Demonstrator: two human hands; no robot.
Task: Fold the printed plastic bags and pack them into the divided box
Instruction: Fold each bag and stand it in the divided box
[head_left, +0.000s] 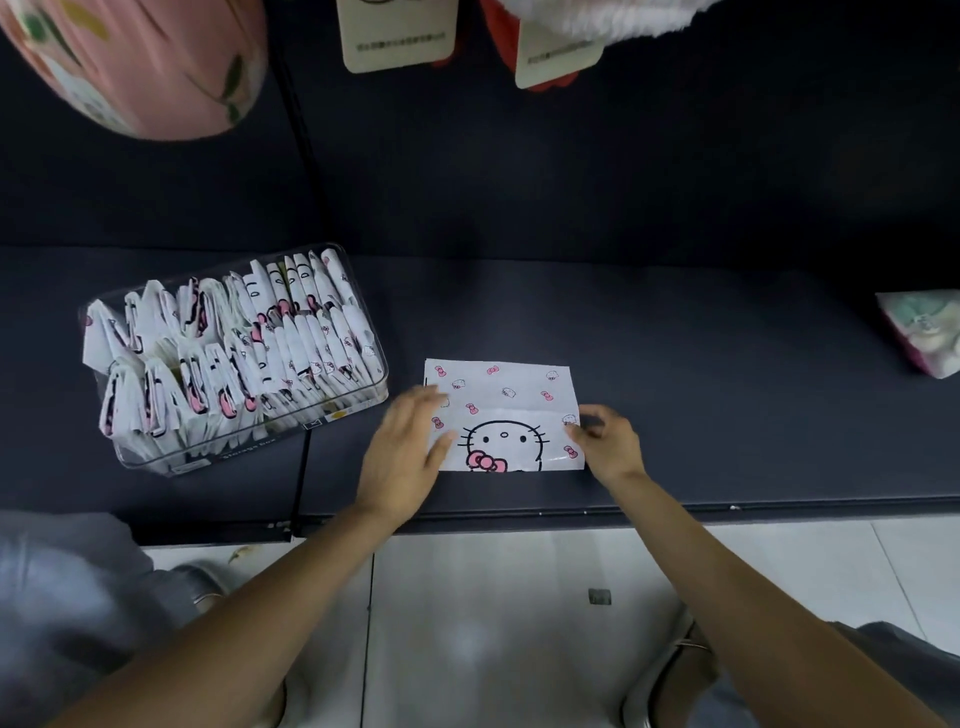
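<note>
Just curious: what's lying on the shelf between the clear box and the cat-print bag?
In the head view, only the left hand, resting on the printed bag's left edge; otherwise dark bare shelf separates it from the clear box.

We see both bare forearms reaching forward from the bottom edge, angled in toward each other. Our left hand (410, 441) lies palm down with fingers straight and slightly spread, a little blurred, the fingertips resting flat on the left edge of the bag (501, 410). Our right hand (605, 441) is bent at the wrist, its fingers curled, and thumb and fingertips pinch the right edge of the bag
</note>
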